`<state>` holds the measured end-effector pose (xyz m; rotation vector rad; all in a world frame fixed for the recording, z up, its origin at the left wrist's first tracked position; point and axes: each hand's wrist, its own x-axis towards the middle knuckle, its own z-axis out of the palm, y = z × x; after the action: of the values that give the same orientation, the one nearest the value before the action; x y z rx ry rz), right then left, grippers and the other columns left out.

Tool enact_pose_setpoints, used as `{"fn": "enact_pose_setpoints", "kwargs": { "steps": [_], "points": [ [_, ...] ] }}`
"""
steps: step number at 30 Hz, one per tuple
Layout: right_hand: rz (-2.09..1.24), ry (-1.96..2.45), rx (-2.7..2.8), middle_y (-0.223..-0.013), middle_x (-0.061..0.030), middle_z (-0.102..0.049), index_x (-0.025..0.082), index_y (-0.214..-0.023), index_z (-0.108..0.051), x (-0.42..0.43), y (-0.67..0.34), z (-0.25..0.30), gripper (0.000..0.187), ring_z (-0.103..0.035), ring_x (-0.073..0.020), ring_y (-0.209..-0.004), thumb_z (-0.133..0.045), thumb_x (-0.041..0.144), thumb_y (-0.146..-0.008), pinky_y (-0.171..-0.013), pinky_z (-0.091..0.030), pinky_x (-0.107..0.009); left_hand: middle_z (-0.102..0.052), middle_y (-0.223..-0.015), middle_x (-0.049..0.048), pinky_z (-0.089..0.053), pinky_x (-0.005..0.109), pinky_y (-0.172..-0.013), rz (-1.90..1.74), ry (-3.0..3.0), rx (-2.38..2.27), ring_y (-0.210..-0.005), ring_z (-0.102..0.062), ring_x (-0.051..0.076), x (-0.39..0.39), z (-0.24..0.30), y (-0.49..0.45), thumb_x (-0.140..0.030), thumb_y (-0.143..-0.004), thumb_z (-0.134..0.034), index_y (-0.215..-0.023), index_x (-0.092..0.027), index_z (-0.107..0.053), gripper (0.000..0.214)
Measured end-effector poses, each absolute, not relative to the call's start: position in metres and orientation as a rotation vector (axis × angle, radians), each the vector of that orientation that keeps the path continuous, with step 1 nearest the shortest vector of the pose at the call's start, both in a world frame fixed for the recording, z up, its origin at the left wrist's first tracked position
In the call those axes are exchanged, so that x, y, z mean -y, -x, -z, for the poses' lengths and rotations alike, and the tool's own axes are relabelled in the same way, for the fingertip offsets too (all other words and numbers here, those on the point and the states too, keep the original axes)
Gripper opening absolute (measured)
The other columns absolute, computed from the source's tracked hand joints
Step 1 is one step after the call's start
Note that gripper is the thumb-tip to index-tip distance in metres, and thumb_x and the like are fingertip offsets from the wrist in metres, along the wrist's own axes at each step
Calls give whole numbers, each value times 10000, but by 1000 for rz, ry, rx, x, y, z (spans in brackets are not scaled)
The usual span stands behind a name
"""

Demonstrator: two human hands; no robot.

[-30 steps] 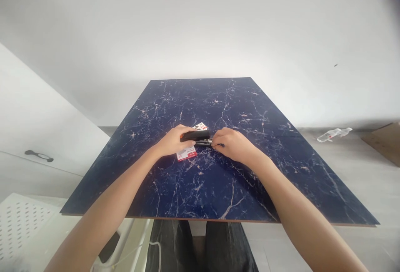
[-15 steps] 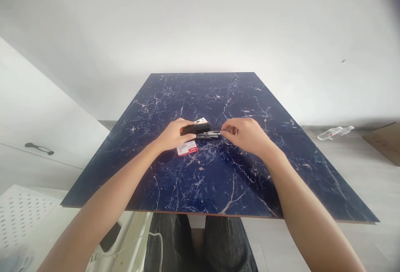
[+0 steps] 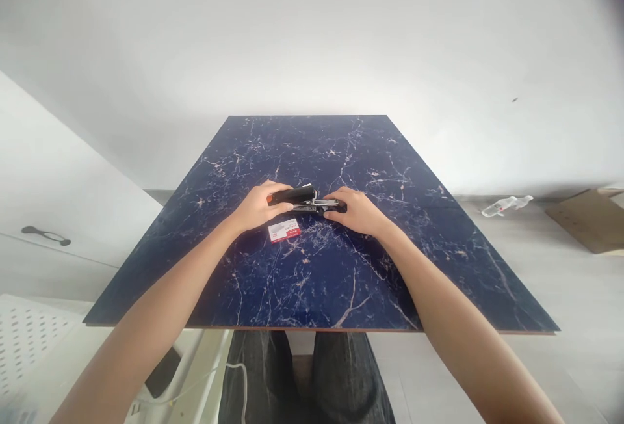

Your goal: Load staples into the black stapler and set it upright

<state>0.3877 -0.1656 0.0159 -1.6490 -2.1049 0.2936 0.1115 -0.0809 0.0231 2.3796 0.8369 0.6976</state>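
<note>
A black stapler [image 3: 301,195] lies on the blue marbled tabletop, its top raised from its metal staple channel. My left hand [image 3: 260,206] is closed around its left end, where a bit of orange shows. The fingers of my right hand [image 3: 348,208] close on the right end of the stapler, at the channel and base. Just in front of my left hand lies a small white and red box [image 3: 284,230]. Behind the stapler a sliver of something white peeks out, mostly hidden.
The blue tabletop [image 3: 312,281] ends near my legs. To the right, a clear plastic bottle [image 3: 506,205] and a cardboard box [image 3: 589,219] are on the floor. On the left are a white cabinet with a dark handle [image 3: 46,236] and a dark phone-like object [image 3: 164,372].
My right hand has moved left, from pinching a metal part sticking out of the stapler to gripping the stapler's right end. The view has shifted slightly.
</note>
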Motion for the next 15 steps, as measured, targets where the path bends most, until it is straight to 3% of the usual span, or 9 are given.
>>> {"fn": "enact_pose_setpoints", "kwargs": {
  "steps": [4,9,12,15],
  "points": [
    [-121,1763,2023,-992,-71,-646,217,-1020,-702,161,-373,-9,294,-610,-215,-849,-650,471,-883,-753,-461,-329,-651,-1215,94,-478,409,-917,-738,-2347,-853,-1090,-601,294,77,-25,-107,-490,-874,-647,-1241,-221,-665,455],
    [20,1815,2021,-958,-95,-647,196,-883,-672,154,-370,-6,186,-606,-234,-898,-569,339,-943,-765,-458,-332,-658,-1187,91,-491,397,-894,-779,-2296,-877,-1040,-623,277,74,-23,-104,-481,-865,-654,-1215,-210,-671,443],
    [-59,1771,1877,-1042,-103,-676,199,-979,-654,154,-391,-9,159,-635,-234,-921,-557,320,-942,-821,-478,-355,-656,-1181,92,-495,399,-891,-764,-2306,-853,-1053,-614,278,76,-20,-107,-487,-861,-664,-1215,-215,-676,446],
    [-320,1712,1616,-920,-65,-715,218,-987,-623,153,-413,-11,191,-671,-213,-815,-593,391,-914,-816,-516,-377,-644,-1192,97,-482,414,-926,-744,-2341,-823,-1097,-592,283,82,-17,-112,-485,-857,-683,-1204,-219,-687,438]
  ]
}}
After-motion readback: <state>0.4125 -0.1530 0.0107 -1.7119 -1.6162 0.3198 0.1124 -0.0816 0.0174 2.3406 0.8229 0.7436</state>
